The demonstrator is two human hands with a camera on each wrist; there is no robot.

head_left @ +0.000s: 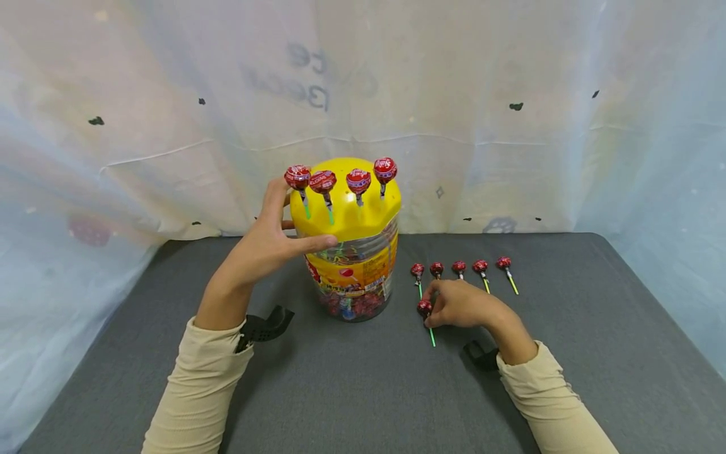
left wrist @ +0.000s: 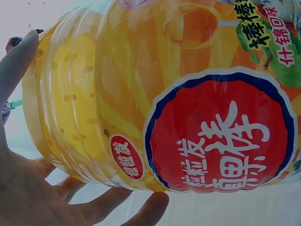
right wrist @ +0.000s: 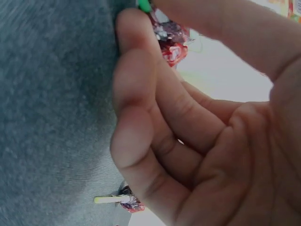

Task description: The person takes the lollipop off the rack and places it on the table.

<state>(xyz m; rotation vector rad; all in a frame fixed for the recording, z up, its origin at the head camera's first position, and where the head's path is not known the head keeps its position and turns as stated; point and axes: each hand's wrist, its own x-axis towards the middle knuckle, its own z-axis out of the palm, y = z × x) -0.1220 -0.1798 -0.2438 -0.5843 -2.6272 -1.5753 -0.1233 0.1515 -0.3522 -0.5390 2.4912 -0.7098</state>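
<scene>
A large clear plastic candy jar point(head_left: 354, 277) with a yellow lid point(head_left: 346, 224) stands upright on the table. Several red-wrapped lollipops point(head_left: 358, 181) stick up from the lid by their sticks. My left hand point(head_left: 261, 246) grips the jar near the lid, thumb in front and fingers round the far side. In the left wrist view the jar's orange label point(left wrist: 127, 84) faces the hand. My right hand point(head_left: 467, 304) pinches a red lollipop point(head_left: 424, 308) with a green stick, low over the table. In the right wrist view, the fingers partly hide this lollipop point(right wrist: 171, 52).
Several more lollipops point(head_left: 480, 266) lie in a row beyond my right hand, with green and yellow sticks. Wrapped candies point(head_left: 363, 306) show through the jar's lower wall. A pale curtain point(head_left: 454, 126) hangs behind the dark grey table point(head_left: 363, 391).
</scene>
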